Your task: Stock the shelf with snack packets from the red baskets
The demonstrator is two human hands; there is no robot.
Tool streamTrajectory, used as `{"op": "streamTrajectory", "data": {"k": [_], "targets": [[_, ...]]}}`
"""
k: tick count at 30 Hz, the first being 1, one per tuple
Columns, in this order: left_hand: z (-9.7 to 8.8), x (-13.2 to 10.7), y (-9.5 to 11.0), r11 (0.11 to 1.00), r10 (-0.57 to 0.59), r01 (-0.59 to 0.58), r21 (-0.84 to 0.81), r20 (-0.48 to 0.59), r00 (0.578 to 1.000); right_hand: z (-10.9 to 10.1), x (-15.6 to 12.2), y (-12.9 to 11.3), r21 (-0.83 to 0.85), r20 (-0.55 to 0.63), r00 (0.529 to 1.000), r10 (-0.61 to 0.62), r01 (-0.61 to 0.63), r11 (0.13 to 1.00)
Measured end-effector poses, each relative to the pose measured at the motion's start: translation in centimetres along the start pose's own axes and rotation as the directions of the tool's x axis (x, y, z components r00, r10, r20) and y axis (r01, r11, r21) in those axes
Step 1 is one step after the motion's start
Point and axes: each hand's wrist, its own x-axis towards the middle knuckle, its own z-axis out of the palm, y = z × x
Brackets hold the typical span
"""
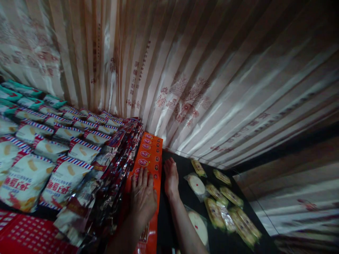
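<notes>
Flat on top of a row of orange snack packets (150, 155) rests my left hand (143, 192), fingers stretched forward and slightly apart. The packets overlap in a line running away from me, each with a purple oval logo. On their right side, my right hand (171, 176) stands on edge over the black table (182, 165), its fingers extended and its palm facing the packets. Whether that palm touches the packets I cannot tell. Nothing is gripped in either hand. A stack of shiny dark red packets (124, 148) adjoins the orange row on the left.
White snack bags with striped tops (65, 178) stand in rows at left, with green bags (26, 93) behind. A red perforated basket (29, 234) sits front left. Wrapped round white cakes (196, 184) and yellow packets (215, 213) lie at right. A printed curtain (185, 70) hangs behind.
</notes>
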Motion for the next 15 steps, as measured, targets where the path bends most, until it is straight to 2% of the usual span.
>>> {"op": "streamTrajectory", "data": {"k": [4, 11, 15], "targets": [[-0.3, 0.1, 0.1, 1.0, 0.01, -0.01, -0.002, -0.003, 1.0, 0.6, -1.1, 0.6, 0.067, 0.004, 0.999, 0.04, -0.04, 0.997], [-0.7, 0.1, 0.3, 1.0, 0.001, -0.001, 0.0, -0.004, 1.0, 1.5, -1.1, 0.8, 0.009, 0.037, 0.997, 0.067, -0.068, 0.998], [-0.7, 0.3, 0.1, 1.0, 0.006, -0.006, -0.007, 0.009, 1.0, 1.5, -1.3, 1.0, -0.052, 0.046, 0.999, 0.018, -0.015, 0.999]]}}
